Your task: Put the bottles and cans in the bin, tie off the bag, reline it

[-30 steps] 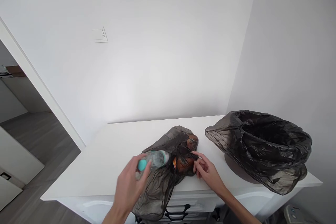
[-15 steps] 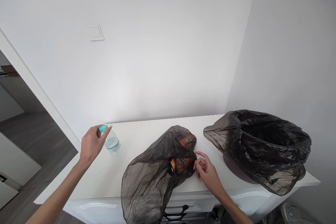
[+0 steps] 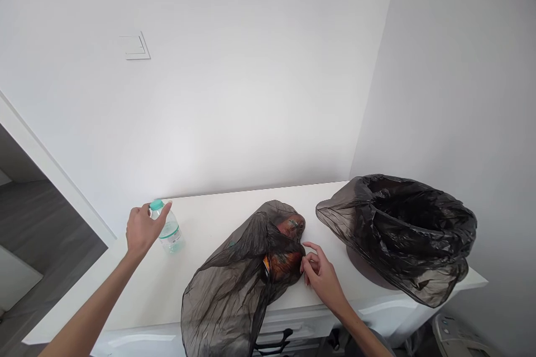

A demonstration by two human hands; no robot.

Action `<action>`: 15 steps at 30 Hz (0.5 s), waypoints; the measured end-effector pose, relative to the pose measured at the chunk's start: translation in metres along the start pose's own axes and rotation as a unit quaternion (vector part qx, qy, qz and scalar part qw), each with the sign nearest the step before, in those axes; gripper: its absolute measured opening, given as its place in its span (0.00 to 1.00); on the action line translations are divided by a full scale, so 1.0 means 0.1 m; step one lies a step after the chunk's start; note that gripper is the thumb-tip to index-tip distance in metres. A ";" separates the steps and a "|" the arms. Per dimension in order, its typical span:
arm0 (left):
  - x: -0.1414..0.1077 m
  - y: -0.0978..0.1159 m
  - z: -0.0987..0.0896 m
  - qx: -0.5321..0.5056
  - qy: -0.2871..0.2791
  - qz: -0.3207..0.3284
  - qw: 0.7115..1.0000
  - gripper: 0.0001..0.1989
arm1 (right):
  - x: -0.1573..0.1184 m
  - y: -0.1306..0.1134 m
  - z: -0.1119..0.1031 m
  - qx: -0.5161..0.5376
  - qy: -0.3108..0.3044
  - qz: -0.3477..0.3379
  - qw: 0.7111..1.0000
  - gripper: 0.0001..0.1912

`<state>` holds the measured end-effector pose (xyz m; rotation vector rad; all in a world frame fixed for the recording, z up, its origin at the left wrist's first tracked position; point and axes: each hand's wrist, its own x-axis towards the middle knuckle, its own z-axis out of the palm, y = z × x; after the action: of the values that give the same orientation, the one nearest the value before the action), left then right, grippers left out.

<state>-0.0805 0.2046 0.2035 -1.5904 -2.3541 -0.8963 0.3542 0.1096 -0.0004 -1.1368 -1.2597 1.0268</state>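
Note:
My left hand [image 3: 142, 230] is at the top of a clear plastic bottle [image 3: 171, 239] with a turquoise cap [image 3: 156, 204]. Its thumb and fingers are spread on either side of the cap. The bottle stands upright on the white cabinet top. Near the middle, a thin black garbage bag [image 3: 234, 273] lies with reddish-brown items [image 3: 291, 227] showing through it. Part of the bag hangs over the front edge. My right hand [image 3: 320, 276] pinches the right side of this bag, with the index finger stretched out along it.
A dark bin [image 3: 368, 268] lined with a second black bag [image 3: 412, 248] stands on the right of the cabinet top [image 3: 201, 217]. The wall with a switch [image 3: 136, 46] rises behind. Dark drawer handles [image 3: 274, 340] show below; a pale appliance [image 3: 456, 340] sits at the lower right.
My left fingers have loosened around the bottle cap, and the bottle now stands more upright. My right hand stays at the bag. The whole view has shifted slightly.

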 end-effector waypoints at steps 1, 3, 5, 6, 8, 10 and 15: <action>-0.03 0.00 0.01 -0.004 0.001 -0.011 1.000 0.28 | 0.00 0.00 0.00 0.000 0.000 -0.001 1.000 0.29; -0.08 0.02 0.02 -0.015 0.005 -0.025 1.000 0.31 | -0.01 0.00 0.00 -0.001 0.002 -0.003 1.000 0.29; -0.16 0.06 0.00 -0.026 0.022 -0.025 0.999 0.35 | -0.01 0.00 0.00 -0.002 0.004 -0.003 1.000 0.30; -0.20 0.09 -0.03 -0.027 0.045 -0.021 0.998 0.36 | -0.01 -0.01 0.00 -0.004 0.004 -0.002 1.000 0.30; -0.31 0.17 -0.10 -0.025 0.116 0.004 0.993 0.38 | -0.01 0.00 0.00 -0.006 0.005 0.000 1.000 0.31; -0.46 0.25 -0.20 -0.029 0.193 0.049 0.980 0.37 | -0.02 0.00 0.00 -0.006 0.005 -0.001 1.000 0.31; -1.09 0.43 -0.36 -0.109 0.124 0.224 0.961 0.17 | -0.02 0.00 0.01 -0.001 0.009 -0.004 1.000 0.29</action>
<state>-0.0039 0.1094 0.2008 -1.8574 -1.6758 -1.1876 0.3534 0.1081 -0.0008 -1.1402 -1.2514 1.0081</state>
